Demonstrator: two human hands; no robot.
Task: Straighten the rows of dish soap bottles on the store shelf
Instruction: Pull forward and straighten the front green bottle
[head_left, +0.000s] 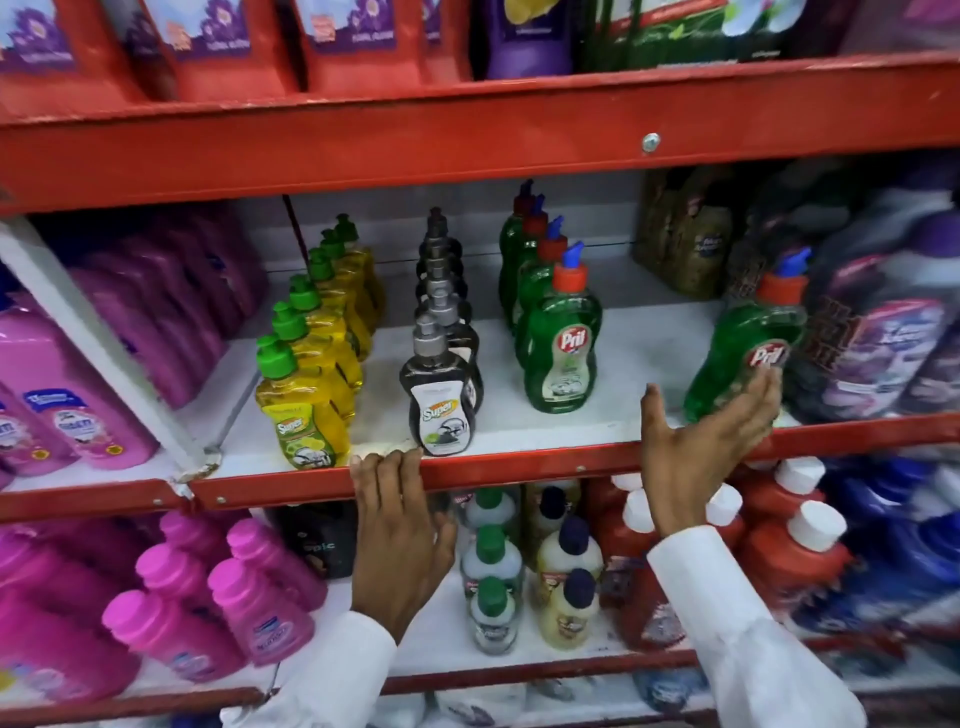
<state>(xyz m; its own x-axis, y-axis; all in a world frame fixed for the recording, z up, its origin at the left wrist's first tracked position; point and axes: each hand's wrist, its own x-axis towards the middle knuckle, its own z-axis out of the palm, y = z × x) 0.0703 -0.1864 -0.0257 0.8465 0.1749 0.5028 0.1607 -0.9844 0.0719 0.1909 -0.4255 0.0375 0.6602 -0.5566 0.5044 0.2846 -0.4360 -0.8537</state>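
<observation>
Dish soap bottles stand on the middle shelf (571, 452) in three rows running front to back: yellow bottles (304, 410) with green caps to the left, dark bottles (441, 405) with grey caps in the middle, green bottles (561, 353) with red caps and blue spouts further right. One stray green bottle (743, 364) apart from its row, tilted, near the front edge just beside the purple jugs (883, 332) at far right. Right hand (701, 447) open, fingers spread, fingertips (763, 384) against the lower front of that stray bottle, thumb raised and free, not wrapped around it. Left hand (400, 525) open too, palm flat below the shelf lip, fingertips hooked on the red front edge just beneath the dark row, holding nothing. Probably full of liquid, so moderately heavy for the size and bottom-weighted; smooth glossy plastic, likely slick, with walls that should give a little under a squeeze. Narrow waist above the label looks the best place to take hold, fingers one side and thumb the other; spout caps look a poor grip, possibly flip-open. Not fragile, but tall and narrow-footed, so easily toppled into neighbours if pushed high up. Sliding upright along the white shelf by a low push seems safe; lifting by the waist seems better for carrying the stray over to the green row.
</observation>
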